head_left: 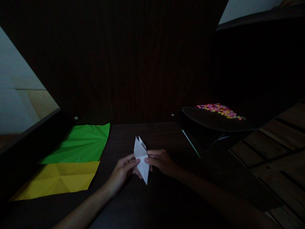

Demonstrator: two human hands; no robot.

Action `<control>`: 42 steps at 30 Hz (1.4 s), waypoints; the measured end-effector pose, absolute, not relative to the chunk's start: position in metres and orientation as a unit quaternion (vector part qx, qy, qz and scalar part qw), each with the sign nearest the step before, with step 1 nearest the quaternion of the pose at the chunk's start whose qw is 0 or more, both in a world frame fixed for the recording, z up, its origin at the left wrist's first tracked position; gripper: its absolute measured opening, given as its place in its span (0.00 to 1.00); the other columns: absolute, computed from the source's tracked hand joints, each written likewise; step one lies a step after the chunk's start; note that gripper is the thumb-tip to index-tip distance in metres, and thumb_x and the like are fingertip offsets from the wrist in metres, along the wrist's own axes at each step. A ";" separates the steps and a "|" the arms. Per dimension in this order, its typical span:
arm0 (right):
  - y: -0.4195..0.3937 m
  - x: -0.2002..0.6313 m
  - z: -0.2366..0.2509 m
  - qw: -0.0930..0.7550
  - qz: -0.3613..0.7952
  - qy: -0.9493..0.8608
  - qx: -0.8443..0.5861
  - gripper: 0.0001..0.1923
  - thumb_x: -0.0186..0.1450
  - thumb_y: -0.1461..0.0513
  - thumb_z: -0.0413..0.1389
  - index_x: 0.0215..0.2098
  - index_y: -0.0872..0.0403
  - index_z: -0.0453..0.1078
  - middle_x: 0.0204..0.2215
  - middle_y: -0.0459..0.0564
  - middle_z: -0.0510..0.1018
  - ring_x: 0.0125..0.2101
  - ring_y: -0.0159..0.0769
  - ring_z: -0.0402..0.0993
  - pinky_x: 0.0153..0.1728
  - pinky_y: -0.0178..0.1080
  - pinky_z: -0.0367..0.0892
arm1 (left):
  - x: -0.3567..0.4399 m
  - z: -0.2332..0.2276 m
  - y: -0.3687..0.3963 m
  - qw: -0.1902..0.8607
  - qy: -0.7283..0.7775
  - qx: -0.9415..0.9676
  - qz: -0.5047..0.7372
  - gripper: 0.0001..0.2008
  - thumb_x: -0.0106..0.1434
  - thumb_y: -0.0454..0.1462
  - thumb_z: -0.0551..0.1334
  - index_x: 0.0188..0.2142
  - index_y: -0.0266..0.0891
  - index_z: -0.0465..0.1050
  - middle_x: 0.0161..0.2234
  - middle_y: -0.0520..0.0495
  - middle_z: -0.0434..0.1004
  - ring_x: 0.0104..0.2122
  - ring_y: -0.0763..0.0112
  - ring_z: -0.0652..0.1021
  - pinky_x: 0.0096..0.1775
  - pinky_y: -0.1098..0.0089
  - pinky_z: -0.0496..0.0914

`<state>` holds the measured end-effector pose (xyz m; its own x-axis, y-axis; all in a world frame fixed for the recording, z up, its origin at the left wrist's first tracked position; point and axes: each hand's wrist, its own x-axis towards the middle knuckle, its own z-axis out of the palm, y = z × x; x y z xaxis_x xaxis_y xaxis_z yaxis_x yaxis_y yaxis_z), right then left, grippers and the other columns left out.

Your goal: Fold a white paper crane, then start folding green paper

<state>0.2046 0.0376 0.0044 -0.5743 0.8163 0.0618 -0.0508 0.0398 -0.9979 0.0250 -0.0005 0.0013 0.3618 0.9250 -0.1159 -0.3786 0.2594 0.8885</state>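
Observation:
A piece of folded white origami paper (141, 149) is held between both hands, above the dark wooden surface. It is a long narrow diamond, with two separate points at its far end and a single point toward me. My left hand (125, 168) pinches its left edge, thumb on top and fingers underneath. On the opposite edge, my right hand (160, 161) grips it the same way, its thumb pressed near the middle. The fingers behind the paper are partly hidden.
Creased sheets of green paper (79, 143) and yellow paper (62, 181) lie at the left. Many small colourful pieces (220, 110) sit on a dark curved shelf (202, 116) at the right. A thin pale strip (190, 143) lies below it. A dark panel (133, 63) rises behind.

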 end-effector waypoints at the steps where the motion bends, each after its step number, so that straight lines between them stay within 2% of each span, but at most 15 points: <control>1: 0.038 0.205 0.003 0.348 0.623 -0.630 -0.307 0.12 0.61 0.56 0.58 0.33 0.57 0.75 0.21 0.44 0.73 0.19 0.27 0.66 0.21 0.31 0.64 | 0.025 0.002 0.000 0.719 0.338 0.406 0.452 0.13 0.61 0.40 0.65 0.41 0.31 0.77 0.33 0.39 0.80 0.26 0.65 0.78 0.29 0.67 0.74; 6: 0.041 0.203 -0.007 0.357 0.623 -0.615 -0.325 0.17 0.60 0.56 0.58 0.43 0.58 0.74 0.19 0.43 0.71 0.16 0.27 0.65 0.17 0.31 0.62 | 0.025 0.004 -0.001 0.712 0.343 0.414 0.452 0.14 0.62 0.40 0.64 0.42 0.31 0.77 0.32 0.39 0.80 0.27 0.65 0.78 0.29 0.68 0.74; 9: 0.040 0.201 -0.008 0.365 0.622 -0.610 -0.328 0.20 0.61 0.55 0.57 0.47 0.58 0.73 0.19 0.42 0.71 0.16 0.27 0.65 0.17 0.31 0.62 | 0.025 0.004 -0.002 0.703 0.347 0.429 0.448 0.17 0.62 0.40 0.64 0.47 0.30 0.74 0.32 0.39 0.80 0.28 0.64 0.78 0.29 0.67 0.74; 11: 0.040 0.202 -0.007 0.369 0.617 -0.613 -0.327 0.19 0.61 0.55 0.57 0.46 0.58 0.73 0.19 0.42 0.70 0.16 0.27 0.64 0.17 0.31 0.62 | 0.025 0.003 -0.003 0.688 0.359 0.434 0.458 0.24 0.62 0.40 0.64 0.55 0.31 0.67 0.30 0.42 0.80 0.27 0.65 0.78 0.28 0.67 0.73; 13: 0.040 0.202 -0.006 0.372 0.614 -0.614 -0.327 0.18 0.62 0.55 0.57 0.45 0.59 0.74 0.18 0.42 0.70 0.16 0.27 0.64 0.17 0.31 0.62 | 0.026 0.003 -0.004 0.660 0.377 0.434 0.483 0.33 0.62 0.39 0.64 0.63 0.36 0.54 0.28 0.46 0.79 0.24 0.66 0.77 0.29 0.68 0.72; 15: 0.040 0.203 -0.006 0.376 0.613 -0.614 -0.325 0.17 0.62 0.55 0.57 0.43 0.59 0.74 0.18 0.42 0.70 0.16 0.26 0.63 0.17 0.30 0.61 | 0.026 0.003 -0.004 0.635 0.389 0.435 0.507 0.38 0.62 0.38 0.64 0.66 0.39 0.45 0.26 0.50 0.78 0.23 0.68 0.77 0.29 0.68 0.71; 17: 0.041 0.203 -0.005 0.378 0.612 -0.614 -0.325 0.16 0.63 0.55 0.57 0.41 0.59 0.75 0.18 0.42 0.70 0.15 0.26 0.63 0.17 0.30 0.60 | 0.026 0.003 -0.004 0.624 0.392 0.442 0.512 0.36 0.62 0.39 0.64 0.64 0.38 0.50 0.24 0.52 0.77 0.23 0.69 0.77 0.30 0.69 0.71; 21: 0.041 0.202 -0.003 0.380 0.610 -0.617 -0.319 0.18 0.62 0.53 0.57 0.41 0.59 0.75 0.19 0.43 0.71 0.15 0.26 0.63 0.16 0.30 0.60 | 0.025 0.000 -0.003 0.624 0.390 0.456 0.501 0.21 0.61 0.40 0.64 0.53 0.34 0.69 0.24 0.50 0.76 0.24 0.69 0.76 0.30 0.69 0.70; 25: 0.040 0.204 -0.002 0.381 0.609 -0.616 -0.322 0.19 0.62 0.53 0.58 0.43 0.59 0.77 0.18 0.44 0.71 0.16 0.26 0.63 0.17 0.31 0.61 | 0.024 0.000 -0.002 0.642 0.384 0.434 0.502 0.15 0.59 0.39 0.66 0.44 0.34 0.78 0.26 0.47 0.78 0.25 0.70 0.75 0.31 0.70 0.70; 30: 0.041 0.207 -0.007 0.390 0.636 -0.587 -0.314 0.20 0.60 0.55 0.60 0.48 0.56 0.76 0.19 0.45 0.74 0.17 0.28 0.65 0.19 0.32 0.62 | 0.023 0.006 -0.003 0.688 0.364 0.375 0.505 0.16 0.56 0.38 0.69 0.44 0.34 0.80 0.32 0.41 0.82 0.28 0.67 0.76 0.35 0.67 0.71; 34: 0.042 0.207 -0.011 0.412 0.663 -0.563 -0.270 0.16 0.59 0.56 0.61 0.42 0.55 0.79 0.24 0.48 0.76 0.19 0.29 0.67 0.20 0.33 0.64 | 0.023 0.010 -0.004 0.705 0.350 0.355 0.505 0.16 0.55 0.37 0.68 0.43 0.33 0.81 0.34 0.38 0.82 0.31 0.63 0.78 0.37 0.64 0.71; 38: 0.042 0.207 -0.010 0.418 0.697 -0.530 -0.242 0.15 0.61 0.52 0.58 0.36 0.53 0.80 0.27 0.49 0.76 0.25 0.33 0.70 0.23 0.34 0.65 | 0.022 0.010 -0.004 0.711 0.337 0.341 0.514 0.15 0.54 0.36 0.67 0.41 0.33 0.82 0.33 0.38 0.82 0.30 0.64 0.77 0.36 0.66 0.71; 42: 0.041 0.208 -0.004 0.435 0.616 -0.592 -0.284 0.10 0.61 0.55 0.61 0.33 0.52 0.80 0.29 0.48 0.76 0.31 0.32 0.71 0.32 0.34 0.66 | 0.022 0.008 -0.005 0.703 0.346 0.347 0.516 0.15 0.55 0.38 0.68 0.40 0.32 0.82 0.31 0.37 0.82 0.27 0.65 0.77 0.34 0.65 0.72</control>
